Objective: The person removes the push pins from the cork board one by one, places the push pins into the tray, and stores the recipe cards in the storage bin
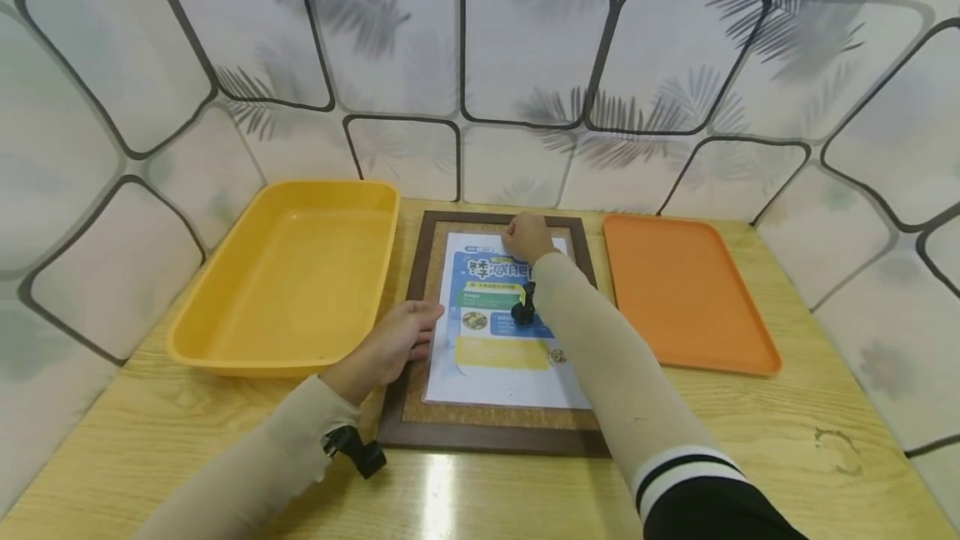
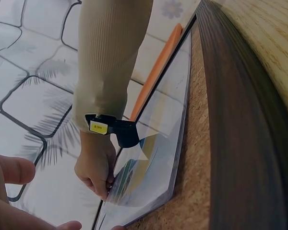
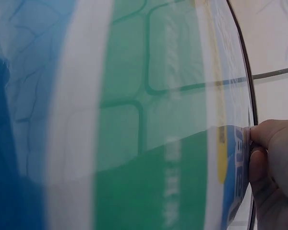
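Right hand (image 1: 528, 237) hides poster (image 1: 498, 354) edge (seemingly pinching it).

Patterned walls (image 1: 532, 57) enclosing a wooden table (image 1: 780, 432) suggest a booth.

Three cameras, one framed board (image 1: 495, 438): wide from above, close from each wrist.
The head view looks forward and down over the bench (image 1: 787, 423) to the patterned wall (image 1: 525, 48). The left wrist view, low and turned on its side, faces across the board toward the right hand (image 1: 528, 238); the right wrist view sits very near the printed sheet (image 1: 495, 357), facing its far edge. All three share the sheet and the right hand.
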A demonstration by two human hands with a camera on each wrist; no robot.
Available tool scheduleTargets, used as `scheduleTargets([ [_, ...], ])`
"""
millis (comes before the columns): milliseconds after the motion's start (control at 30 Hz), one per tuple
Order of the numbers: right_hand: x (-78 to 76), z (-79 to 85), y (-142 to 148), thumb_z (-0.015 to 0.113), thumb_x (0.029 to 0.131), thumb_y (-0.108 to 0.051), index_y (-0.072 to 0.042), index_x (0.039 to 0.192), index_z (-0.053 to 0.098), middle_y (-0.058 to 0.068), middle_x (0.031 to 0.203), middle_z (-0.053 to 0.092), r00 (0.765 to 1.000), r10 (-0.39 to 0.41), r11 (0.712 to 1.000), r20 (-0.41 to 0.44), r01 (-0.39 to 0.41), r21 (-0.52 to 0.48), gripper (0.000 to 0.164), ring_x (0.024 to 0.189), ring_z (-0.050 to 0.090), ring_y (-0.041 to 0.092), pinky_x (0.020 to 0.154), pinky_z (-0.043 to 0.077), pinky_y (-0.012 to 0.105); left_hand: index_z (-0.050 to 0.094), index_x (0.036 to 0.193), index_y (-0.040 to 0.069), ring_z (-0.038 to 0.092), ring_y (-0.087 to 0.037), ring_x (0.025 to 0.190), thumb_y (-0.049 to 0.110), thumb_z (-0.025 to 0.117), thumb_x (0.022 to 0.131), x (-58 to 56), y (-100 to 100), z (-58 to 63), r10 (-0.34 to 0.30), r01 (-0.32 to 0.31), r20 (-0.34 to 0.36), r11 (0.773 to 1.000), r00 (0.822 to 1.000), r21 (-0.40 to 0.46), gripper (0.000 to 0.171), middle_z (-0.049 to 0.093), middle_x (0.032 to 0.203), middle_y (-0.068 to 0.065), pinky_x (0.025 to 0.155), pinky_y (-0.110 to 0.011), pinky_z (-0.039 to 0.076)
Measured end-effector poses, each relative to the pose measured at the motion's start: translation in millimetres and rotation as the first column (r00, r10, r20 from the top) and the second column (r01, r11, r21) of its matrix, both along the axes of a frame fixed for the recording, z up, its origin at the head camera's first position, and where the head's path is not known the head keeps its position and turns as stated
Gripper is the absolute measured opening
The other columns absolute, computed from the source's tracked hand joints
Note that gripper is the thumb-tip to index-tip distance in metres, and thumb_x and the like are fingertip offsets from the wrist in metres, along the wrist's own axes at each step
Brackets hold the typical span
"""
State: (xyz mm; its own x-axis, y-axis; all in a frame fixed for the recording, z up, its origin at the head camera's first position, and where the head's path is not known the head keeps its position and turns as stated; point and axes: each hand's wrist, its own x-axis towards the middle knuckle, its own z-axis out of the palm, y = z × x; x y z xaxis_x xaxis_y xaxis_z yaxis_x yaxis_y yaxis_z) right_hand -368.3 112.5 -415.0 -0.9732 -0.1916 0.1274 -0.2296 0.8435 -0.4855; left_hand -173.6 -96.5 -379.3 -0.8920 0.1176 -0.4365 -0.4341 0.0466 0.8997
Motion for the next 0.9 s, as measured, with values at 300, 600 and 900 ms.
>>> scheduleTargets([
  [300,2.5,5.6,-5,0.055,0.089,-0.006,-0.011,0.047,0.039,-0.003,0.044,0.029,0.997,-0.048,0.999,0.061,0.048,0.006,0.045,0.042,0.023,0.01,0.043,0.025,0.025,0.038,0.136,-0.006,0.045,-0.033,0.117,0.021,0.049,0.102,1.3,-1,-0.3,-0.004,0.004,-0.007,1.0,1.0,-0.016,0.046,0.047,0.13,-0.022,0.09,-0.04,0.043],
  [600,-2.7,0.5,-6,0.058,0.09,-0.012,-0.013,0.046,0.037,-0.004,0.043,0.026,0.996,-0.04,0.999,0.075,0.038,0.019,0.049,0.042,0.019,0.009,0.043,0.025,0.026,0.039,0.134,-0.007,0.046,-0.032,0.113,0.021,0.051,0.101,3.8,2,0.0,0.002,-0.002,-0.011,1.0,1.0,-0.011,0.045,0.048,0.127,-0.023,0.087,-0.04,0.044],
  [900,-14.8,-10.6,5,0.052,0.083,-0.009,-0.016,0.048,0.038,-0.005,0.045,0.027,0.998,0.029,0.999,0.062,-0.028,-0.019,0.038,0.045,0.022,0.011,0.046,0.025,0.026,0.038,0.136,-0.007,0.045,-0.031,0.112,0.022,0.05,0.102,0.2,1,-0.6,-0.012,0.012,-0.009,0.999,1.0,-0.032,0.046,0.046,0.127,-0.022,0.087,-0.039,0.044],
])
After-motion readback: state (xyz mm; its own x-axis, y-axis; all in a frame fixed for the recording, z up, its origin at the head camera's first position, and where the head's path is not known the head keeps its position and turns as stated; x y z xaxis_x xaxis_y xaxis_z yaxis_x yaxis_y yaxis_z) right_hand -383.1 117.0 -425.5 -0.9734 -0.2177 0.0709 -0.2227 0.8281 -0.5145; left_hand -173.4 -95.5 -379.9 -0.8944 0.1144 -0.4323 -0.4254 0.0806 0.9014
